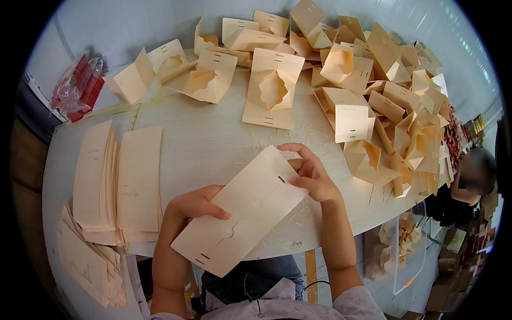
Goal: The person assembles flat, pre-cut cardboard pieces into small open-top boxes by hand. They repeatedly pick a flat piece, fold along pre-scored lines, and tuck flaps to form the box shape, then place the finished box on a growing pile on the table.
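Note:
A flat cream cardboard sheet [242, 213] with slots and cut lines is held tilted over the table's near edge. My left hand [200, 202] grips its left side, thumb on top and fingers hidden underneath. At the upper right end, my right hand [312, 173] pinches the sheet beside a small slot, thumb on the face. Beyond the sheet stands a folded cardboard piece with a ragged opening [273, 88]. Small paper scraps [298, 133] lie around my right hand.
Stacks of flat sheets [140, 181] lie at the left. Many folded pieces [394, 117] heap up along the back and right. Red packages in plastic [80, 85] sit at the back left. A clear bin [384, 250] stands below the right edge; another person [469, 181] is far right.

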`<move>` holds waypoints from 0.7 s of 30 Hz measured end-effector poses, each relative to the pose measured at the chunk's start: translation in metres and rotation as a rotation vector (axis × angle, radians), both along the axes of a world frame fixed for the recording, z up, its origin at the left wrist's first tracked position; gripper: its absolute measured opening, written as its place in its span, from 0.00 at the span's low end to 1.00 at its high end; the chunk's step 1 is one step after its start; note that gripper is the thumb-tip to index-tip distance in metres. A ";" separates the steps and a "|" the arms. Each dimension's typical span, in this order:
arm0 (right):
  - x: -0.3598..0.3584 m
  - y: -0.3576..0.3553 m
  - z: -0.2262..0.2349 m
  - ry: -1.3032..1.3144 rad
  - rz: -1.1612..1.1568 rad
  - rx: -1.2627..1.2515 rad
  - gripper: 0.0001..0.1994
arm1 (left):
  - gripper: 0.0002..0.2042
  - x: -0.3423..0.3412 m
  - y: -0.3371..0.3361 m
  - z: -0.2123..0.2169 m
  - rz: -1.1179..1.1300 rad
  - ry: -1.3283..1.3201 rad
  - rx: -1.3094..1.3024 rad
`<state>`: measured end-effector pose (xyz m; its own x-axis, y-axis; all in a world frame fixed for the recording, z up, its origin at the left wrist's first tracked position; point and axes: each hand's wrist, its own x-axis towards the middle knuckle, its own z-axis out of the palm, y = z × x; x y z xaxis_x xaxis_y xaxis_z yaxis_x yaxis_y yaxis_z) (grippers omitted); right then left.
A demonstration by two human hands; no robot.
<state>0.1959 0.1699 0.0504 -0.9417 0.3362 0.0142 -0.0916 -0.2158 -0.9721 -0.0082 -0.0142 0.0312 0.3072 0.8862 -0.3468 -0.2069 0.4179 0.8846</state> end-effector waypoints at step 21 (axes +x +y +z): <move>-0.008 -0.008 -0.012 0.027 -0.347 0.418 0.29 | 0.31 -0.001 0.001 -0.005 0.007 0.015 0.008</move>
